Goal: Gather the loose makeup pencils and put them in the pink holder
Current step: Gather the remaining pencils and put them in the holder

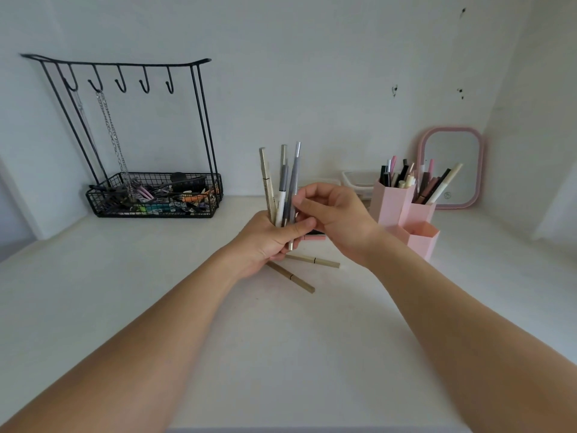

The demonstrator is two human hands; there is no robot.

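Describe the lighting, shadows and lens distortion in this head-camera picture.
Head view: soft, even light, only faint shadows under the two tan pencils on the table; wide-angle bending bows the black wire rack and stretches the forearms; the pink holder stays sharp.

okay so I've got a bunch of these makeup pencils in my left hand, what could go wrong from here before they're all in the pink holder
1. The bundle of pencils fans out loosely in your left hand while the right hand pinches one; tugging it could spill others.
2. Two tan pencils still lie on the table under your hands, with something pink behind them, easy to miss.
3. The pink holder has tall back tubes already crowded; forcing the bundle in might tip it. The short front cup looks empty.
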